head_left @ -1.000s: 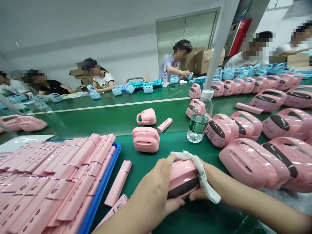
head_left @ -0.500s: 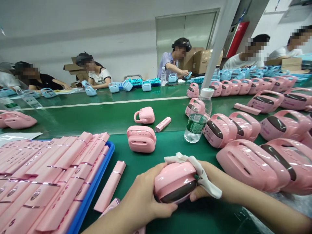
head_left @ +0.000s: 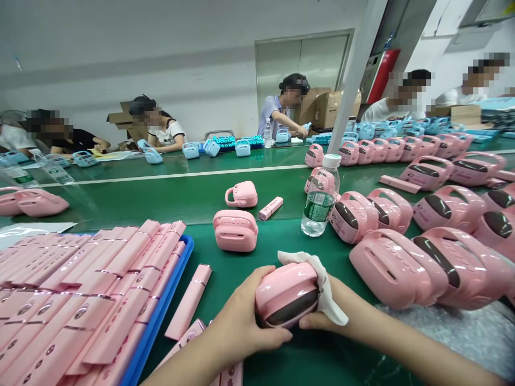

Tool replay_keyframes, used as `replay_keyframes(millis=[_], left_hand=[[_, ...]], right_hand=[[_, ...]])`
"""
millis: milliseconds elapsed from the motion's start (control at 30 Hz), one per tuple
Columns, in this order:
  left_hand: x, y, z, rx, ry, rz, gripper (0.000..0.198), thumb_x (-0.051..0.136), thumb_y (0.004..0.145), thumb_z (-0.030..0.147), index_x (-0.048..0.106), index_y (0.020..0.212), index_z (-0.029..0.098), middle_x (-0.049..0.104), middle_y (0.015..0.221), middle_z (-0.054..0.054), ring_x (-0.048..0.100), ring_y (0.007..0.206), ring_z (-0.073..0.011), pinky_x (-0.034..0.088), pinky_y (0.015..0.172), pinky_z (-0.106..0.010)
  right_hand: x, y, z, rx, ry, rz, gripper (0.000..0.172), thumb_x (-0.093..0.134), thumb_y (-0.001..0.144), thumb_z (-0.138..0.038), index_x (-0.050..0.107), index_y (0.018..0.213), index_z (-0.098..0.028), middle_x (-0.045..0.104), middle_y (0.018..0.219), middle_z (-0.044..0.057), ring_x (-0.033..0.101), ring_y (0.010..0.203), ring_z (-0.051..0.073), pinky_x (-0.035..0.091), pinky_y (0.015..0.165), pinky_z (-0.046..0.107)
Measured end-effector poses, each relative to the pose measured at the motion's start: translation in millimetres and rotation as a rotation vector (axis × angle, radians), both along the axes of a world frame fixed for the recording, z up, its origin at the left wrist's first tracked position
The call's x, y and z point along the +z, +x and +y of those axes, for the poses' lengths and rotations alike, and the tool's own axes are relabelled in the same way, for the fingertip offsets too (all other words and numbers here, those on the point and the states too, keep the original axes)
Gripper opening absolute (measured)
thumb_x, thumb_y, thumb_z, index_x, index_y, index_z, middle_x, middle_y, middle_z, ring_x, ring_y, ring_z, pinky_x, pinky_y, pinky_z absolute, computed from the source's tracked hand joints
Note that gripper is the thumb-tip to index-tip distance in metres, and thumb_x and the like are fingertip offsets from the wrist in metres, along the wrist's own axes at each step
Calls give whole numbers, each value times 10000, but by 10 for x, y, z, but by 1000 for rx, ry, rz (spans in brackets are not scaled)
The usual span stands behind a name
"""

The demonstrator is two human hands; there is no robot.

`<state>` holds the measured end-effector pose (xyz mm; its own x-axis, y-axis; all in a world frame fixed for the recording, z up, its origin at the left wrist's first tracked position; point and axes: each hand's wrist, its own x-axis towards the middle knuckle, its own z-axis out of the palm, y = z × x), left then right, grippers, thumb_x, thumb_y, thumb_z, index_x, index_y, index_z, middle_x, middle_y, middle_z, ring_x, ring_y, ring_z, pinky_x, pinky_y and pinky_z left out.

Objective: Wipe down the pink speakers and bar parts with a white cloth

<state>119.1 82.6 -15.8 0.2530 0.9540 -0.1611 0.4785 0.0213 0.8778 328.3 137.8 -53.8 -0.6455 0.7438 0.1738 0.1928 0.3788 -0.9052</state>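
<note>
near the front edge of the green table (head_left: 193, 198), the left hand (head_left: 241, 321) grips a pink speaker (head_left: 286, 292) while the right hand (head_left: 328, 313), holding a white cloth (head_left: 322, 279), now presses it lower against the speaker's right side than a moment ago.

A clear plastic water bottle (head_left: 319, 198) with a white cap stands on the green table (head_left: 193, 201). Left, a blue tray (head_left: 161, 316) holds slim pink bars (head_left: 80, 289). Right, pink handled plastic speakers (head_left: 402, 262) crowd together. Across the table, people sit by small blue speakers (head_left: 213, 147) and brown cardboard boxes (head_left: 325, 107).
</note>
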Motion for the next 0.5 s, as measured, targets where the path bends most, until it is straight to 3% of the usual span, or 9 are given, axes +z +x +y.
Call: replay_keyframes(millis=[100, 233, 367, 500], left_hand=[[-43, -32, 20, -41, 6, -54, 900, 788, 520, 207, 372, 1317, 248, 466, 1338, -46, 446, 1191, -251, 367, 1009, -355], [10, -14, 56, -64, 86, -78, 777, 759, 546, 155, 456, 1234, 354, 578, 1195, 63, 537, 1077, -193, 417, 940, -297], [81, 15, 83, -18, -2, -10, 739, 751, 543, 189, 480, 1196, 405, 619, 1102, 109, 579, 996, -178, 457, 866, -277], [55, 33, 93, -10, 17, 29, 768, 715, 537, 170, 467, 1228, 397, 581, 1201, 112, 554, 1061, -173, 429, 920, -251]], right_hand=[[-32, -60, -28, -8, -52, 100, 920, 795, 605, -355, 297, 1366, -213, 507, 1273, 101, 520, 1122, 271, 320, 1037, 404], [15, -92, -16, -3, -111, 139, 843, 803, 594, -350, 381, 1316, -248, 550, 1233, 74, 509, 1139, 280, 306, 1042, 409], [-27, -104, 28, -6, -178, 193, 799, 798, 572, -429, 441, 1265, -253, 522, 1279, 72, 436, 1211, 325, 348, 1008, 409], [-241, -102, 58, -11, -28, 241, 868, 800, 551, -452, 388, 1298, -291, 535, 1271, 64, 443, 1201, 351, 428, 927, 405]])
